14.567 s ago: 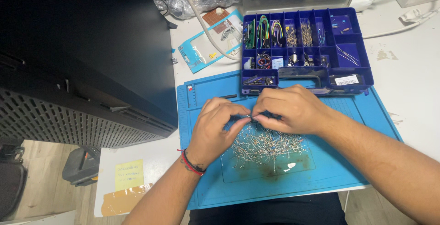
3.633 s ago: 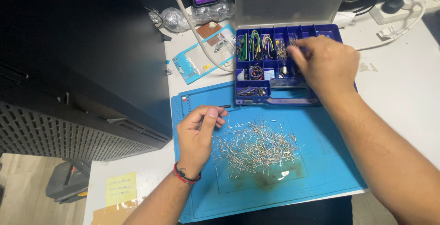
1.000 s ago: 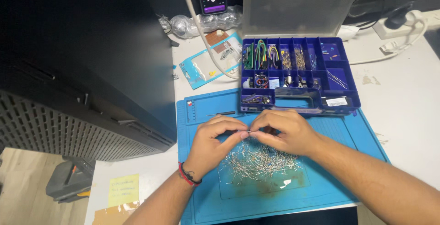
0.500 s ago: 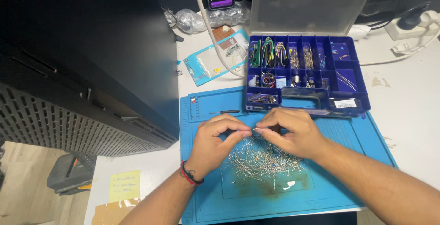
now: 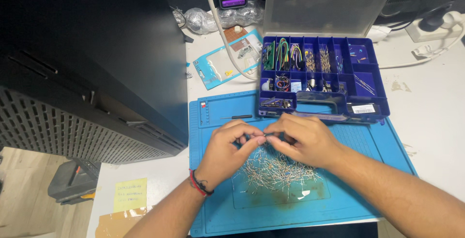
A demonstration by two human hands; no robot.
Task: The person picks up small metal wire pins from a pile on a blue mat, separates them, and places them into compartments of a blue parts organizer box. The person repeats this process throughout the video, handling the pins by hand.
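Blue mat [image 5: 339, 204] under everything, with a loose pile of thin wire-legged parts [image 5: 278, 170] in the middle of it. I see both hands meeting just above the far edge of that pile. Left hand [image 5: 227, 148]: grip pressed together on one small part [image 5: 265, 135] at the fingertips. Right hand [image 5: 305, 138]: grip pinching the other end of the same part, thumb and forefinger closed. The part sits between the two grips, over the mat, just in front of the parts box [image 5: 322, 75].

Risks as I judge them:
- The part is tiny and the legs are thin. Too much squeeze or twist could bend or snap a leg.
- If either grip slips, it drops into the pile and is lost among near-identical pieces.
- The right forearm lies close over the pile; a sweep could scatter pieces off the mat onto the table [image 5: 436, 117].
- The small screwdriver [image 5: 236, 117] lies near the left hand; a nudge could roll it.

Containers:
- The parts box is dark blue with a clear lid [image 5: 329, 5] standing open. Back row compartments: green boards, coloured jumper wires, bundles of legged parts. Right-side compartments hold only a few thin pieces. Front row: small mixed bits I can't tell apart, and a white label by the handle.
- A flat clear packet [image 5: 225, 63] with a light-blue edge lies left of the box; contents too small to tell.
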